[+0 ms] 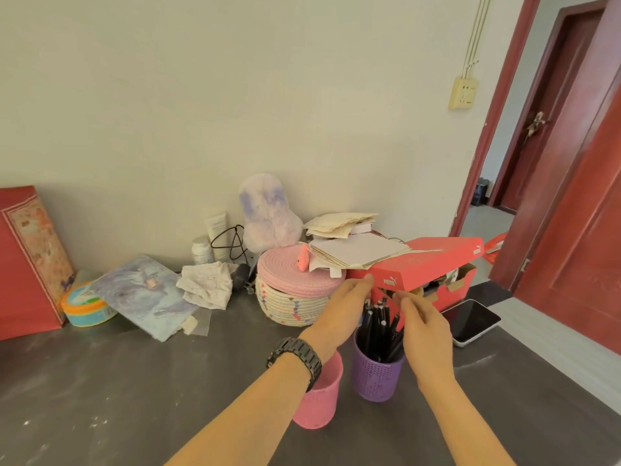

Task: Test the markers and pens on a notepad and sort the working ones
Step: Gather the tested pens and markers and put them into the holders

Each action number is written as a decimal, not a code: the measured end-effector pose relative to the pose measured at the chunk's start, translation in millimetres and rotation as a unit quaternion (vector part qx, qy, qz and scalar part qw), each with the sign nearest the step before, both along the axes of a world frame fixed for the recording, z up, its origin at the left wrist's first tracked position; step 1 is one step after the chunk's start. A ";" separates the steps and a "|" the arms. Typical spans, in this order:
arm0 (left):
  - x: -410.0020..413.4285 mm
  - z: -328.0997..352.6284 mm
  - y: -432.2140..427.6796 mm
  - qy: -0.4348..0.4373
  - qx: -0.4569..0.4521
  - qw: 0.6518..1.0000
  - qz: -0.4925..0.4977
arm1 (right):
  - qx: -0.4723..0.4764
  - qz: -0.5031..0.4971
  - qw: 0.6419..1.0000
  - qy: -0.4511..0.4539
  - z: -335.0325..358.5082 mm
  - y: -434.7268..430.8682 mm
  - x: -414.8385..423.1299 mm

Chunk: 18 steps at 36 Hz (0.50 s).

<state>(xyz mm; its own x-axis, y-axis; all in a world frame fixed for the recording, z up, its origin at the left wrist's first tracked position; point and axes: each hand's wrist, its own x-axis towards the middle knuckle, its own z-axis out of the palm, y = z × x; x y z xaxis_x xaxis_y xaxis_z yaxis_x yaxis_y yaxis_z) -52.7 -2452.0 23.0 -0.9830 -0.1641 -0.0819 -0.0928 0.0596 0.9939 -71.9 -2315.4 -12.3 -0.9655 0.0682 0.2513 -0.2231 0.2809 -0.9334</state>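
Note:
A purple mesh cup (pixel 379 378) holds several dark pens (pixel 378 322) on the grey table. A pink mesh cup (pixel 319 401) stands just left of it, partly behind my left wrist. Behind them sits a red shoe box (pixel 452 290) whose lid (pixel 433 260) is raised at the front. My left hand (pixel 339 311) grips the lid's front left corner, thumb on top. My right hand (pixel 423 326) reaches over the pens, its fingertips pinching the lid's lower front edge. No notepad shows clearly.
Loose papers (pixel 359 252) lie on the lid. A woven basket with a pink lid (pixel 295 294) stands left of the box and a phone (pixel 472 321) lies to its right. Further left are a cloth (pixel 206 285), a blue booklet (pixel 148 294), a round tin (pixel 87 306) and a red bag (pixel 23 264).

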 end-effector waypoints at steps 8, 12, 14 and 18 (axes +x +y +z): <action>90.5 27.1 -65.5 0.052 -0.197 0.978 -0.039 | 0.118 0.025 0.989 0.086 28.9 -5.2 71.6; 168.4 26.1 -102.9 0.082 -0.289 0.954 -0.009 | 0.136 0.086 0.979 0.126 36.2 -31.8 130.5; 209.6 18.9 -122.3 0.078 -0.322 0.943 0.024 | 0.160 0.116 0.969 0.149 34.8 -50.0 158.7; 296.9 -5.6 -165.8 0.018 -0.369 0.924 0.096 | 0.220 0.195 0.931 0.216 24.5 -92.8 210.9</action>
<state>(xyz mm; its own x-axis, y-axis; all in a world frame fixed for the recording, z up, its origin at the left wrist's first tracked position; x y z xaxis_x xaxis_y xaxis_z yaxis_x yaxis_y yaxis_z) 244.2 -2617.7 17.4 -0.9296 -0.3347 0.1542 -0.1405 0.7087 0.6914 139.0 -2408.2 12.2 -0.6977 -0.4682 0.5423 -0.7161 0.4333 -0.5473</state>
